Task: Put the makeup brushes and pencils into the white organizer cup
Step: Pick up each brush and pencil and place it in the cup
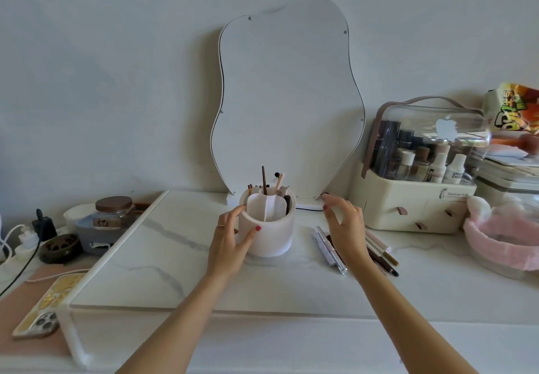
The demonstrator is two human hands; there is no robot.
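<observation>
The white organizer cup [272,235] stands on a marble-patterned board [163,257], divided inside, with a few brushes and pencils [264,181] sticking up from its far compartments. My left hand [230,239] grips the cup's left side, thumb across its front. My right hand [344,225] hovers to the right of the cup, fingers spread, holding nothing. Under and beside that hand lie several loose pencils and tubes [379,254] on the table, partly hidden by the hand.
A wavy mirror [288,96] leans on the wall behind the cup. A cream cosmetics case [414,207] stands at right, a pink fluffy basket [501,239] beyond it. At left sit a jar [113,213], a dark dish [59,248], chargers and a phone [49,306].
</observation>
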